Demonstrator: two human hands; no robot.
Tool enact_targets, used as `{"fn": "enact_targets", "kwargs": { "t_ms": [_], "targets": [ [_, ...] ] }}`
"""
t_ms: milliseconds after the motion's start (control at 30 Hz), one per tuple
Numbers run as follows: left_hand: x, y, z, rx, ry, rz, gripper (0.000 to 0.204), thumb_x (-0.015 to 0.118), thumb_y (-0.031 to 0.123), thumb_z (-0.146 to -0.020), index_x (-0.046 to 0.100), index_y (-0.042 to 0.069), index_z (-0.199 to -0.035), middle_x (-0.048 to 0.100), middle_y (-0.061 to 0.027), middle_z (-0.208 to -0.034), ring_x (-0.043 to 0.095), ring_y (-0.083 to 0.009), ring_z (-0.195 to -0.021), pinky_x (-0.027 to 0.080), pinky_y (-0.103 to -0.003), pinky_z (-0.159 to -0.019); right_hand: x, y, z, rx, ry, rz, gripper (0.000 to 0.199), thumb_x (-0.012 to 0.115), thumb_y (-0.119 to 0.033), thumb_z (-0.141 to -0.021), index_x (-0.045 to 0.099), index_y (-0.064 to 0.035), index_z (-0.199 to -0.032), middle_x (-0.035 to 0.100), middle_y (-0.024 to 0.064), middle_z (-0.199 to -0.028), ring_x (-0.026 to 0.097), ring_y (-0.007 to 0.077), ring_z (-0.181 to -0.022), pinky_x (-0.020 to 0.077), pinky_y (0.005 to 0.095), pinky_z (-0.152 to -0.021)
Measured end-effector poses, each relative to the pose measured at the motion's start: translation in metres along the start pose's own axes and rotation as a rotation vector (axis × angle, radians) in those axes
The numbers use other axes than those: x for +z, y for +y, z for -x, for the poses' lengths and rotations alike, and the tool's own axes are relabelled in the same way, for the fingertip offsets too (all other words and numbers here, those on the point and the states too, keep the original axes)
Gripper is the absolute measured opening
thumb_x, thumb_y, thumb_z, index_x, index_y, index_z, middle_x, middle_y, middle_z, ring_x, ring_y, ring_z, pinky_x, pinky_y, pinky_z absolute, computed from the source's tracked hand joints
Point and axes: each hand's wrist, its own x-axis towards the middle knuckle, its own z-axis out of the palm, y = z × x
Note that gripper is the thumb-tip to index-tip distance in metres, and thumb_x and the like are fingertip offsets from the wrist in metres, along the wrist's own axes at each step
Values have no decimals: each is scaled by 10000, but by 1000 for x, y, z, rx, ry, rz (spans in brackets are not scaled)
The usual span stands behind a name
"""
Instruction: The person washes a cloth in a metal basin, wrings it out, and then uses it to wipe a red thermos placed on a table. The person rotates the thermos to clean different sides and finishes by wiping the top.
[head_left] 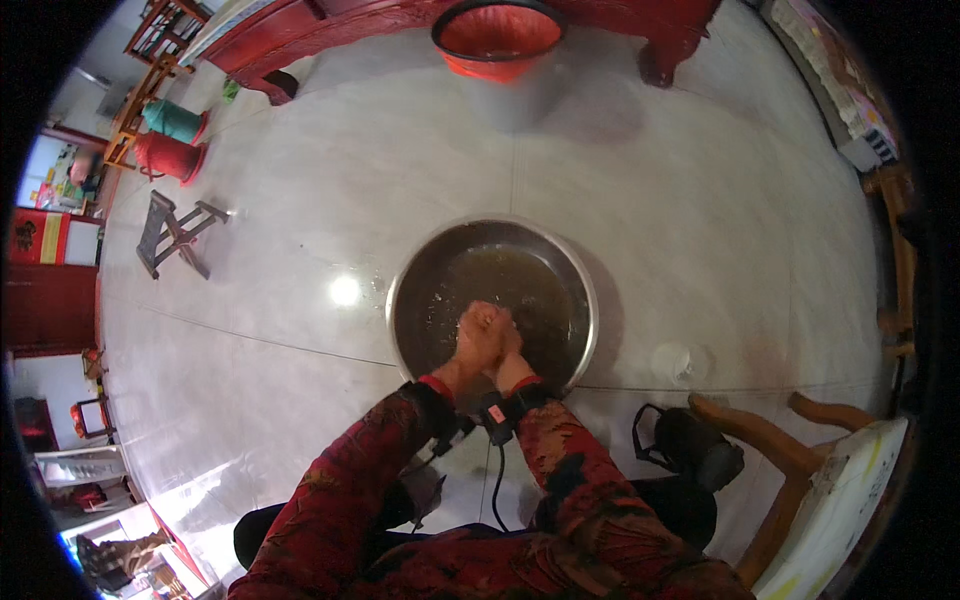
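Observation:
A wide steel basin (590, 330) stands on the floor before me, with murky brownish water (505, 275) in it. My left hand (477, 345) and my right hand (510, 348) are pressed together over the near half of the basin, low over the water. The left hand's fingers are closed around the right hand, whose own fingers are mostly hidden behind it. What lies between the palms, if anything, I cannot make out. Each wrist wears a dark strap, and a small black device (495, 415) with a cable sits by the right one.
A bin (510, 95) with a red liner stands ahead by a carved red wooden bench (350, 40). To the left is a folding stool (175, 235). A black bag (695, 450) and a wooden chair (770, 450) are at my right, near a white round object (680, 363).

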Motion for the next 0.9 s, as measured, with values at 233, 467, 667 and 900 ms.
{"fn": "enact_targets", "kwargs": {
  "t_ms": [233, 467, 667, 900],
  "targets": [
    [-17, 17, -19, -135, -37, -162, 236, 546, 127, -815, 527, -7, -622, 510, -38, -543, 463, -112, -538, 421, -329, -517, -6, 32, -22, 160, 148, 160, 377, 465, -489, -919, 574, -134, -989, 606, 64, -847, 595, 225, -701, 458, 384, -542],
    [-26, -17, -25, -248, -1, 7, 224, 558, 126, -807, 578, -4, -626, 547, -22, -609, 467, -94, -588, 413, -305, -527, 29, 45, -4, 21, 405, 385, 497, 426, -501, -932, 598, -41, -1004, 622, 109, -950, 591, 235, -813, 472, 399, -644],
    [-69, -51, -53, -369, 126, -192, 209, 524, 113, -792, 620, -8, -650, 610, -114, -649, 554, -187, -598, 451, -345, -580, 64, 13, 9, -18, 343, 840, 739, 422, -607, -892, 454, 6, -1303, 465, 215, -1323, 506, 373, -1137, 424, 517, -884],
    [-78, -64, -46, 112, -59, -834, 291, 557, 293, -908, 615, 32, -1022, 561, -176, -1001, 514, -353, -978, 421, -414, -918, 42, -61, 24, -759, 587, 1666, 490, 601, -360, -887, 525, -79, -1281, 417, 185, -1330, 435, 395, -1189, 414, 535, -908]
  ]
}}
